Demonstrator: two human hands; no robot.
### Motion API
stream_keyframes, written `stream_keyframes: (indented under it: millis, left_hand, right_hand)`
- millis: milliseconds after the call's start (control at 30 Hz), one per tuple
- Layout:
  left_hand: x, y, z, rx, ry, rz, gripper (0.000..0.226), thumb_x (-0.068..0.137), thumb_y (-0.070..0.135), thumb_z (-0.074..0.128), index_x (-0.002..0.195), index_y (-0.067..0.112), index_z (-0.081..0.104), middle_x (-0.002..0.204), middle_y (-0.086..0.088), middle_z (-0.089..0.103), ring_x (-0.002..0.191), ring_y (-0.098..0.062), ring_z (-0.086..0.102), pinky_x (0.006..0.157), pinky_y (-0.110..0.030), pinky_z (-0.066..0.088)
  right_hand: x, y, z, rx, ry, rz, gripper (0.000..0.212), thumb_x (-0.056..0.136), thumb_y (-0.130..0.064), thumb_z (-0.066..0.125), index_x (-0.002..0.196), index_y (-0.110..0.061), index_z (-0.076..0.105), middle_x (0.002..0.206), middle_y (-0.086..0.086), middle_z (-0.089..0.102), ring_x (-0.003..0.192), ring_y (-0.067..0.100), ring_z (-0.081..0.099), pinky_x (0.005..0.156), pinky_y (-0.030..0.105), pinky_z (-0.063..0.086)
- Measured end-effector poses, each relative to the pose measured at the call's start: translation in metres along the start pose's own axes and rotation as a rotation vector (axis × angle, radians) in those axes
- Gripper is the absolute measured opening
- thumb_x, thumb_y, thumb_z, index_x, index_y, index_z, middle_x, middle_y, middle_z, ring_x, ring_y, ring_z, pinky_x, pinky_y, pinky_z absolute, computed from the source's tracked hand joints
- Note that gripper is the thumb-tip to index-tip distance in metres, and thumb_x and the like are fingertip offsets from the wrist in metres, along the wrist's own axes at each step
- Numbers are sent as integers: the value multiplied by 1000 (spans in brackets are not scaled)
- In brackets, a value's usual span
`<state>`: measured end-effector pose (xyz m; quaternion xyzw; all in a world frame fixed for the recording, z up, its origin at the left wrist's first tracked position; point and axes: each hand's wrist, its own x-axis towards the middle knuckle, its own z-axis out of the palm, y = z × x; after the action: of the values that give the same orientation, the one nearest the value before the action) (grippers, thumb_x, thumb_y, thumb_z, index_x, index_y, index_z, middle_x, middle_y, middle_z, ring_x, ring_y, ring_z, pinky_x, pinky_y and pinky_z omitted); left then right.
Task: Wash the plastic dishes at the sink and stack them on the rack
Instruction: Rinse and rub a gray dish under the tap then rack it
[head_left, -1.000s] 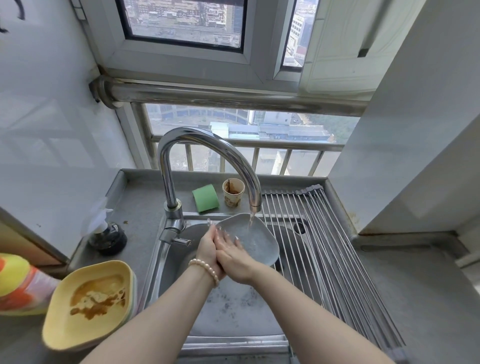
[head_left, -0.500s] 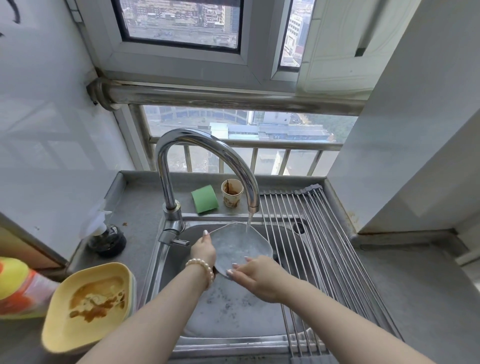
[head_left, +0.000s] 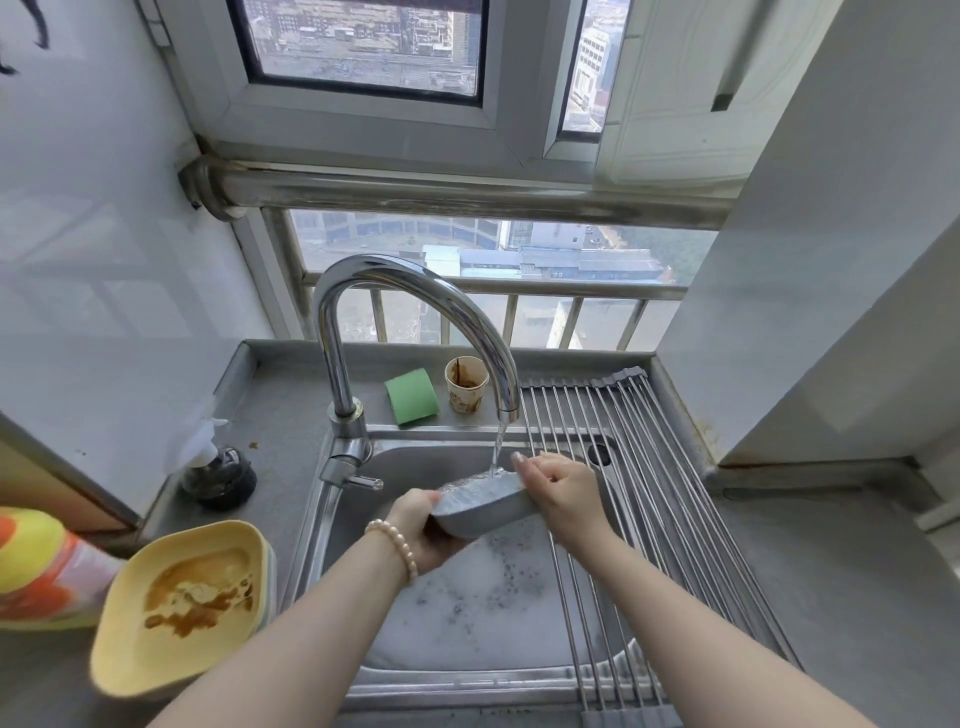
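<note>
A grey plastic dish is held over the sink under water running from the faucet. The dish is turned so its underside faces me. My left hand grips its left edge from below. My right hand grips its right edge, fingers curled over the rim. A dirty yellow dish with brown stains sits on the counter at the left. The roll-up rack covers the sink's right side and carries nothing.
A green sponge and a stained paper cup stand behind the sink. A dark soap dispenser is at the left, and a colourful bottle lies at the far left. A wall rises on the right.
The grey dish has been turned from facing up to nearly level with its underside toward me. My right hand moved from its lower edge to its right edge.
</note>
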<state>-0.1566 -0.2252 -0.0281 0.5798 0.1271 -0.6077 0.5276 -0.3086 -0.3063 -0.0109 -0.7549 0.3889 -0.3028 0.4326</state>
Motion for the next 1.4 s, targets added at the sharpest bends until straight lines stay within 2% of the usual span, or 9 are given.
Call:
stream_keyframes:
  millis: [167,267,367,567,833,933,1100,1300,1400]
  left_hand:
    - [-7,7,23,-154,6,281,21,92,29,51,90,11,60,84,-9,64,75,-25,61,70,-36,53]
    - [-3,11,25,95,142,540,48,79,61,63,83,13,59,89,-4,66,85,-22,61,82,-35,50]
    - [-13,6,23,324,215,702,45,71,53,75,76,12,56,79,0,64,76,-21,59,69,-32,50]
    - [-25,3,33,391,429,659,48,77,57,69,70,10,61,74,-3,65,73,-23,58,68,-29,44]
    - [-15,12,27,375,469,565,41,97,32,50,95,-3,72,95,-17,67,86,-25,53,74,-26,33]
    - [-14,16,27,426,409,584,39,97,28,52,98,-7,70,105,-21,69,91,-28,58,76,-31,38]
    - [-16,24,37,773,334,642,49,101,36,39,108,-5,65,117,-25,63,110,-38,57,89,-34,44]
    - [-15,6,73,1388,518,1058,42,100,38,27,109,14,61,113,-10,58,108,-29,48,89,-37,38]
    - [-18,-12,73,1447,258,1163,40,95,32,26,103,22,64,97,-1,65,90,-25,56,85,-40,43]
  right_hand:
    - [15,-16,9,386,199,539,43,88,-34,60,55,-14,41,56,4,39,58,17,37,53,28,28]
    - [26,-16,18,514,281,807,32,87,-36,60,72,-8,56,71,6,57,68,21,54,63,30,44]
    - [38,-12,21,615,342,950,32,87,-37,57,93,-6,62,89,11,68,81,28,64,77,39,56]
    - [36,-24,34,-128,355,545,37,100,-30,29,103,-7,58,110,13,58,99,28,51,82,35,38]
    - [18,-37,59,-748,-162,-3,79,78,-66,3,140,-32,39,142,13,40,132,31,29,108,48,23]
    - [34,-41,37,-759,-277,41,69,81,-69,18,117,-23,55,116,15,57,112,31,46,91,39,35]
    - [51,-38,13,-436,-183,323,41,93,-31,49,54,-16,52,75,9,60,82,29,57,65,28,35]
    - [52,-17,4,-284,48,590,36,98,-31,44,111,-8,69,124,11,63,117,31,55,94,30,41]
    - [49,-8,1,-197,106,647,36,98,-31,45,111,-6,68,122,12,64,114,30,57,92,29,40]
